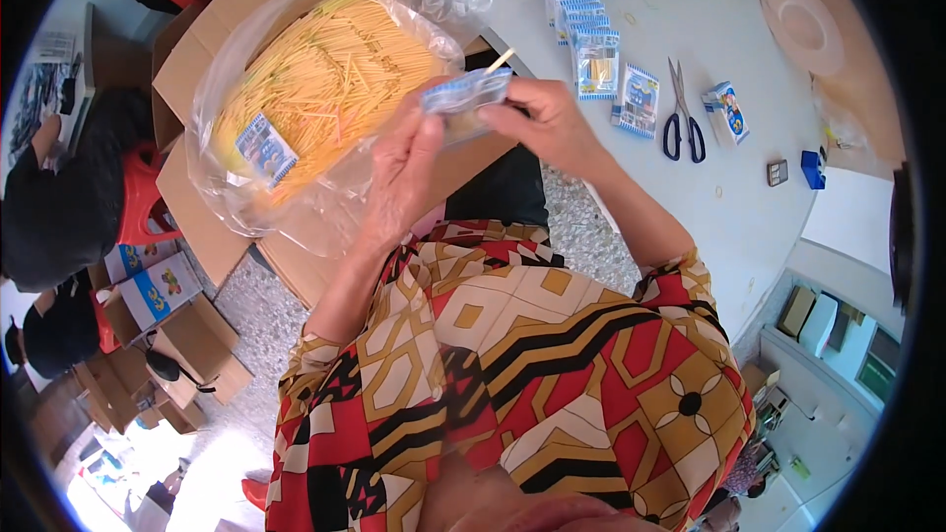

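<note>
Over the near edge of an open cardboard box, both my hands hold a small blue-and-white plastic packet [463,94]. My left hand [402,153] pinches its left side, thumb on top. My right hand [547,120] closes on its right side, the fingers partly hidden behind it. One thin pale-yellow stick [501,61] pokes up at the packet's upper right. Below and left, a clear plastic bag [212,89] lines the box and is full of loose thin yellow sticks [340,64]. Another such packet [266,150] lies on the sticks.
On the white table [680,207] at right are a row of filled packets [596,61], scissors [678,108] with dark handles, a small box [727,113] and a blue object [813,169]. Red stools [148,192], seated people and cardboard boxes [202,340] are at left.
</note>
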Demonstrator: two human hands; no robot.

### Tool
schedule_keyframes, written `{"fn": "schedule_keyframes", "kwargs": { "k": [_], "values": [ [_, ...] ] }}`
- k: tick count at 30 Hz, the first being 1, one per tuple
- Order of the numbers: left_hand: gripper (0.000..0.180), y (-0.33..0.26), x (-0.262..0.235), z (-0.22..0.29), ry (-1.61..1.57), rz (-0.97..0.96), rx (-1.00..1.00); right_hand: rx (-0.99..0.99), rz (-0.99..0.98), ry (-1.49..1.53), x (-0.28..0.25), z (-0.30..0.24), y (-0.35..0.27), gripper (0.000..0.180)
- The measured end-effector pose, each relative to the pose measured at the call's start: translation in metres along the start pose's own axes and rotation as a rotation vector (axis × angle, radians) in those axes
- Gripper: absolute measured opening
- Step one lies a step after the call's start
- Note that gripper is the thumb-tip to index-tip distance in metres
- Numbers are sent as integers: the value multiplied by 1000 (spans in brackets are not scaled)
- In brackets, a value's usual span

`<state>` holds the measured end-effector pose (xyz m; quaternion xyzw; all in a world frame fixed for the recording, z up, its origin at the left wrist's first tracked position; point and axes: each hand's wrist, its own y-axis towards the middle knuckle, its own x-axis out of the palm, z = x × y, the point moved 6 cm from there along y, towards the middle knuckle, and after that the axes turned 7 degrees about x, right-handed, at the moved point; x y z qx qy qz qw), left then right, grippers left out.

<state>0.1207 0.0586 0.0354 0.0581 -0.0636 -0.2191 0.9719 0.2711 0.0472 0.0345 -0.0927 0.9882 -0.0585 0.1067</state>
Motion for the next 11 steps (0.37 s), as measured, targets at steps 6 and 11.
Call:
{"fn": "schedule_keyframes", "kwargs": {
  "k": [6, 11],
  "values": [
    [37, 21, 30, 1, 102, -125, 202, 144, 153, -302, -78, 49, -23, 18],
    [44, 63, 72, 30, 398, -378, 545, 48, 221, -203, -85, 50, -40, 20]
  ]
}}
